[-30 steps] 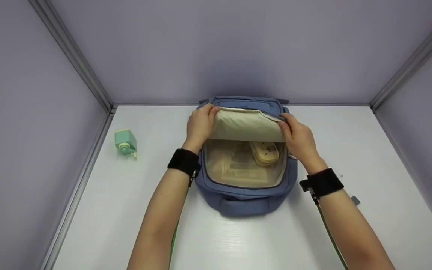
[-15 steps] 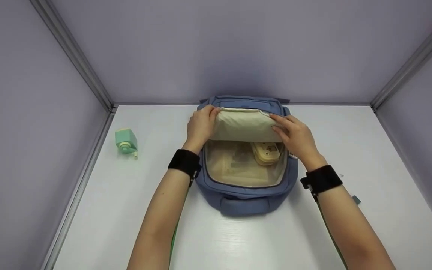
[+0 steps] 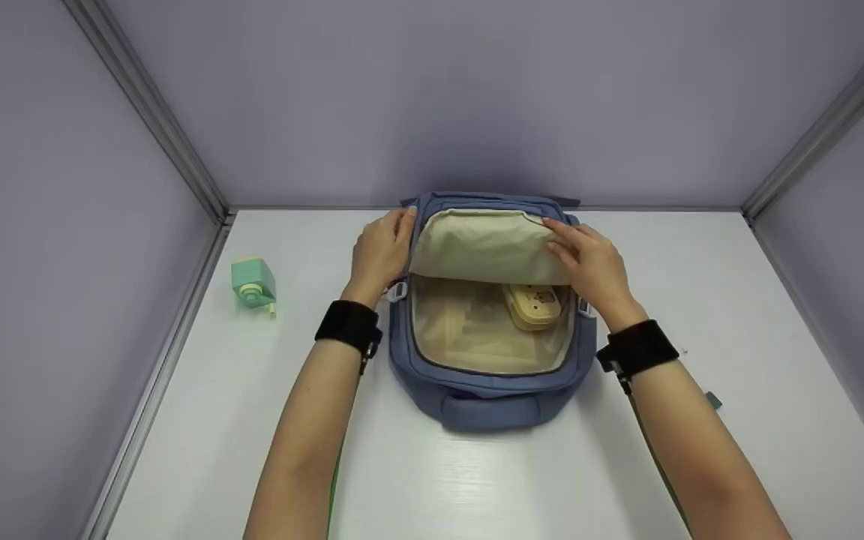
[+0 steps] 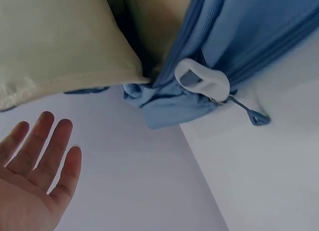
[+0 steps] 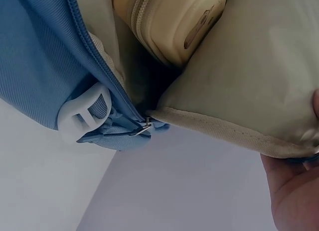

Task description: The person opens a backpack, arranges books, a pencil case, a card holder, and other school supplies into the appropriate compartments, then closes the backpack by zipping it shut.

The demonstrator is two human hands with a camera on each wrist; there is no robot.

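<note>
We hold bag [image 3: 488, 375] flap [image 3: 484, 247] up: right hand [image 3: 589, 270] pinches flap at 3 o'clock; left hand [image 3: 378, 255] fingers straight, flat beside flap at 9 o'clock. Next, we judge: left needs regrip.

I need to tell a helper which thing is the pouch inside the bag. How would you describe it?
Find the blue backpack lying open mid-table. Inside, toward its right side, lies the pale yellow zipped case, half under the cream flap. It is the only rounded, solid item there.

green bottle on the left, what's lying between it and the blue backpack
Only bare white table lies between the green bottle and the blue backpack, apart from the left hand by the backpack's edge; the head view shows it.
</note>
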